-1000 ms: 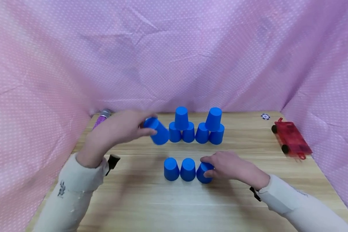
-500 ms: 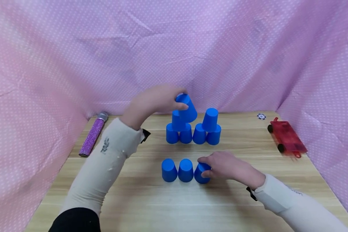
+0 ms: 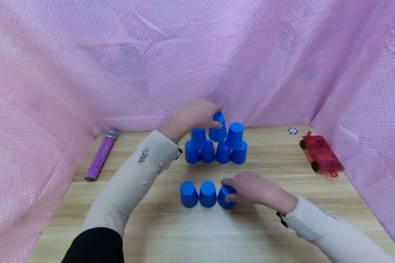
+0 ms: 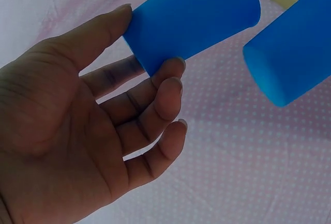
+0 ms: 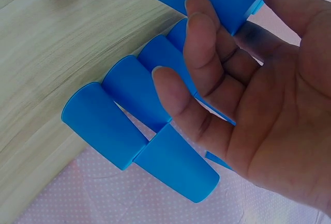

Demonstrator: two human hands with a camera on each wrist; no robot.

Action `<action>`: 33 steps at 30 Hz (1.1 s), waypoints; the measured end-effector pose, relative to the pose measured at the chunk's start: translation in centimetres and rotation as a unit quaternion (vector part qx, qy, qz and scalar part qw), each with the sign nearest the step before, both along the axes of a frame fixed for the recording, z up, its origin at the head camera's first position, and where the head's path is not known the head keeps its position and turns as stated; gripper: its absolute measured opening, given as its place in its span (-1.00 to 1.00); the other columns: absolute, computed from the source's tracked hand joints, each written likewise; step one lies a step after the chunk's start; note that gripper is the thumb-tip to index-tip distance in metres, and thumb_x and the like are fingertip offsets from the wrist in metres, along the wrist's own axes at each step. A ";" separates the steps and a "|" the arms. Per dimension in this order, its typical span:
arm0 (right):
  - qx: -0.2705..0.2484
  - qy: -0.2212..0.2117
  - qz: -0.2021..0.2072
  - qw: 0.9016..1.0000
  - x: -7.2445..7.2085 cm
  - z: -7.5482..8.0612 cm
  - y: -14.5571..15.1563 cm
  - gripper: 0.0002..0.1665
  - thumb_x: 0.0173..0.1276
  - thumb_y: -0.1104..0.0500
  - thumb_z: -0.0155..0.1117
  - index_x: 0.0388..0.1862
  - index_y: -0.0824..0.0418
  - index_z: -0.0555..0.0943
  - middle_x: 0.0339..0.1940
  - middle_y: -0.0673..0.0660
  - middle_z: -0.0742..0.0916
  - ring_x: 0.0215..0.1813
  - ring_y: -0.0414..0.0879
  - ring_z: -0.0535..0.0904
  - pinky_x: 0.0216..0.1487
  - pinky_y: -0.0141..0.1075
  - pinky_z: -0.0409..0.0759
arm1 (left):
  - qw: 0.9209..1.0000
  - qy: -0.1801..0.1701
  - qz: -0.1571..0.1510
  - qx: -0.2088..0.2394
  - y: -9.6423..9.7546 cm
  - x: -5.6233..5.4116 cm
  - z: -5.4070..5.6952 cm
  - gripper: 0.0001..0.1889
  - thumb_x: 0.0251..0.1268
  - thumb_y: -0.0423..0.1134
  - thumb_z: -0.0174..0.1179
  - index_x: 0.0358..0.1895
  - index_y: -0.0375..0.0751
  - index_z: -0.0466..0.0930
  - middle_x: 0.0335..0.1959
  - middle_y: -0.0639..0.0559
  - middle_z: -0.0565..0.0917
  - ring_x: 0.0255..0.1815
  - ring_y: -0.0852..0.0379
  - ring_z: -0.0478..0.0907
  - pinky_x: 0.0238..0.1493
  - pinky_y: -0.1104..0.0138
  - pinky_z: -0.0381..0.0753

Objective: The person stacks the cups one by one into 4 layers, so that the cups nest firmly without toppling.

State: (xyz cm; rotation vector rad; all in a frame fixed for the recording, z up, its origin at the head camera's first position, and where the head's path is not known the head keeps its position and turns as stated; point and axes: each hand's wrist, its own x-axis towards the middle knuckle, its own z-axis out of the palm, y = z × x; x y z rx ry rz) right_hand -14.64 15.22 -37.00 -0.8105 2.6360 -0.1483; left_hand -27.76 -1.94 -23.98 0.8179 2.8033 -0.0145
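My left hand [image 3: 195, 117] pinches an upside-down blue cup [image 3: 217, 130] near its narrow end, thumb and fingers on opposite sides. This cup is between two second-tier cups, the left one [image 3: 198, 139] and the right one [image 3: 234, 137], over a row of several upside-down blue cups [image 3: 207, 153]. Whether it touches the row, I cannot tell. Closer to me, my right hand [image 3: 255, 188] grips the top of the rightmost blue cup [image 3: 225, 200] in a front row. Beside that stand the middle cup [image 3: 207, 195] and the left cup [image 3: 188, 195].
A purple glittery microphone [image 3: 100, 157] lies at the left of the wooden table [image 3: 197, 237]. On the right are a red toy car chassis [image 3: 322, 153] with black wheels and a poker chip [image 3: 292, 130]. Pink dotted cloth [image 3: 197, 62] hangs around the back and sides.
My left hand has carried its blue cup rightward from the left of the stack, up over the left second-tier cup, then down between the two. My right hand keeps its hold on the front cup.
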 end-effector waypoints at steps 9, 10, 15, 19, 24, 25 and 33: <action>0.006 0.004 0.000 1.000 0.1 -0.1 -0.1 -0.36 0.31 -0.17 0.39 0.30 0.05 0.58 -0.16 0.02 0.81 -0.21 -0.12 0.67 -0.15 -0.19 0.65 | 1.000 -0.008 0.007 -0.012 0.9 -0.5 -1.5 -0.41 0.41 0.14 0.18 0.42 0.03 0.38 0.25 -0.01 0.60 0.25 -0.02 0.54 0.28 0.02 0.55; 0.006 0.004 0.000 1.000 0.1 -0.1 -0.1 -0.36 0.31 -0.17 0.39 0.30 0.04 0.57 -0.15 0.02 0.81 -0.20 -0.11 0.67 -0.15 -0.19 0.65 | 1.000 -0.007 0.006 -0.015 0.9 -0.5 -1.7 -0.41 0.41 0.14 0.17 0.42 0.03 0.38 0.24 -0.01 0.60 0.25 -0.02 0.55 0.27 0.03 0.55; 0.006 0.001 -0.004 1.000 0.0 -0.1 -0.1 -0.36 0.31 -0.17 0.39 0.31 0.04 0.57 -0.14 0.02 0.81 -0.18 -0.11 0.68 -0.11 -0.18 0.66 | 1.000 0.001 0.000 -0.023 1.1 -0.7 -2.5 -0.44 0.41 0.12 0.19 0.39 0.01 0.41 0.19 0.00 0.64 0.21 -0.01 0.58 0.25 0.03 0.57; 0.010 0.001 -0.004 1.000 0.0 -0.2 -0.1 -0.35 0.31 -0.18 0.38 0.32 0.04 0.56 -0.13 0.02 0.81 -0.16 -0.10 0.70 -0.09 -0.17 0.67 | 1.000 0.005 -0.004 -0.025 1.2 -0.8 -3.0 -0.47 0.40 0.10 0.22 0.33 0.00 0.46 0.10 0.01 0.66 0.11 0.01 0.61 0.20 0.05 0.61; 0.011 0.000 -0.006 1.000 0.0 -0.3 0.0 -0.35 0.32 -0.18 0.38 0.32 0.03 0.56 -0.14 0.02 0.81 -0.21 -0.13 0.67 -0.11 -0.19 0.66 | 1.000 0.007 -0.009 -0.022 1.4 -0.9 -3.8 -0.52 0.39 0.09 0.23 0.27 -0.04 0.49 -0.02 0.02 0.67 -0.04 0.05 0.59 0.11 0.13 0.64; 0.012 -0.001 -0.007 1.000 0.0 -0.3 0.1 -0.35 0.32 -0.18 0.37 0.33 0.02 0.55 -0.14 0.01 0.81 -0.21 -0.14 0.66 -0.12 -0.19 0.66 | 1.000 0.008 -0.010 -0.021 1.4 -0.9 -3.9 -0.53 0.40 0.08 0.23 0.25 -0.04 0.50 -0.04 0.03 0.66 -0.06 0.06 0.59 0.10 0.14 0.64; 0.014 -0.007 -0.015 1.000 -0.1 -0.2 0.1 -0.34 0.32 -0.18 0.37 0.34 0.01 0.54 -0.12 0.02 0.80 -0.21 -0.14 0.65 -0.12 -0.18 0.65 | 1.000 0.007 -0.011 -0.016 1.5 -1.0 -4.4 -0.58 0.39 0.06 0.24 0.19 -0.04 0.52 -0.09 0.04 0.66 -0.10 0.07 0.58 0.06 0.16 0.65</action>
